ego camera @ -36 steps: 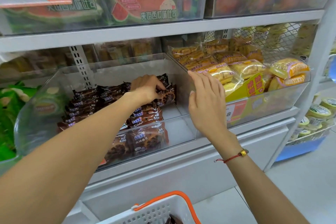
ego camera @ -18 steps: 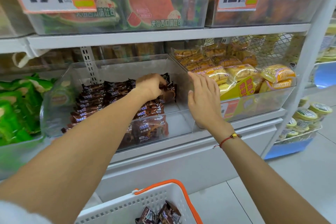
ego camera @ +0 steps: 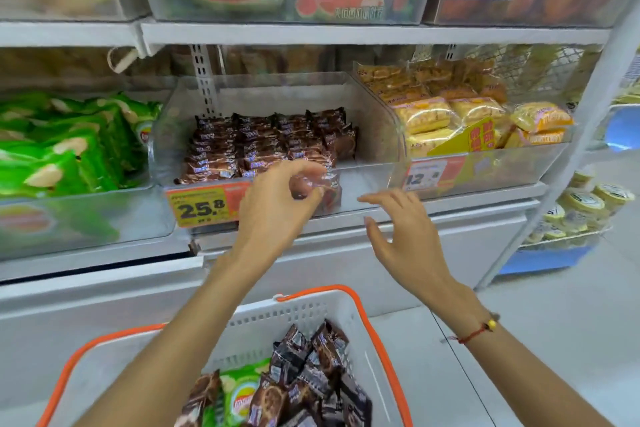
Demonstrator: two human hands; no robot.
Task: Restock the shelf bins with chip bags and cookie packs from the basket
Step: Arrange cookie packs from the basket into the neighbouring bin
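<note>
Stacked in rows inside the clear middle bin (ego camera: 367, 107), the brown cookie packs (ego camera: 263, 146) fill its left and centre, while the right side of the bin floor shows bare. More cookie packs (ego camera: 311, 371) and a green chip bag (ego camera: 242, 395) lie in the white basket (ego camera: 360, 319) with orange handles, low in front of me. My left hand (ego camera: 277, 215) hangs in front of the bin's front wall with fingers loosely curled; it is blurred, and I cannot tell whether it pinches anything, though it looks empty. My right hand (ego camera: 405, 236) hovers just beside it, fingers spread and relaxed, holding nothing, a red cord bracelet (ego camera: 478, 331) at the wrist. To the left, another bin holds green chip bags (ego camera: 69, 149); to the right, one holds yellow packs (ego camera: 450, 114). An orange price tag (ego camera: 204, 204) sits on the middle bin's front. I judge the next step is reaching down for more packs. The risk: the stacked rows look loosely piled, so dropping new packs on top could topple them forward, and a chip bag could land in the cookie bin if I grab without looking.
</note>
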